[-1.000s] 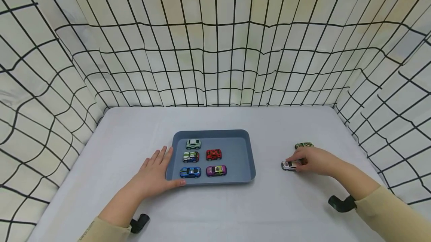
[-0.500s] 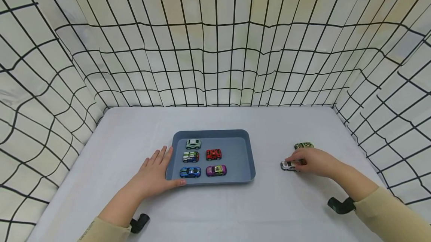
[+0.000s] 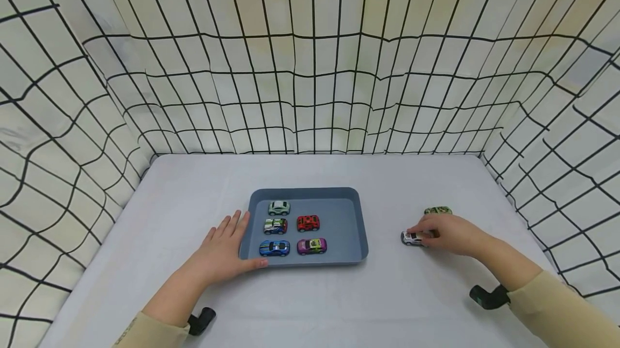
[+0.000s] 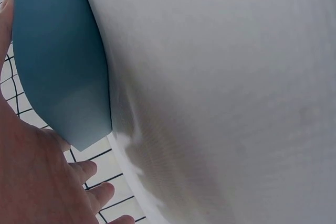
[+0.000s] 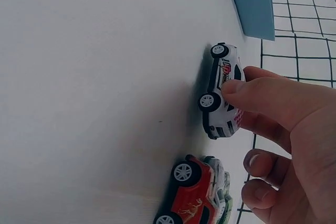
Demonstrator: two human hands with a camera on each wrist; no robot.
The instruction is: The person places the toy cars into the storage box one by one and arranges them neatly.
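Pinched in the right hand (image 3: 448, 232), the white car (image 3: 413, 238) has slid a little left along the surface (image 3: 397, 294) toward the tray (image 3: 356, 219), which the flat, spread left hand (image 3: 224, 248) steadies.

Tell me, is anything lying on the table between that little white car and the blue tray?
Nothing visible does. The right hand pinches the white car, and only bare table lies between it and the tray. The other loose car sits behind the hand.
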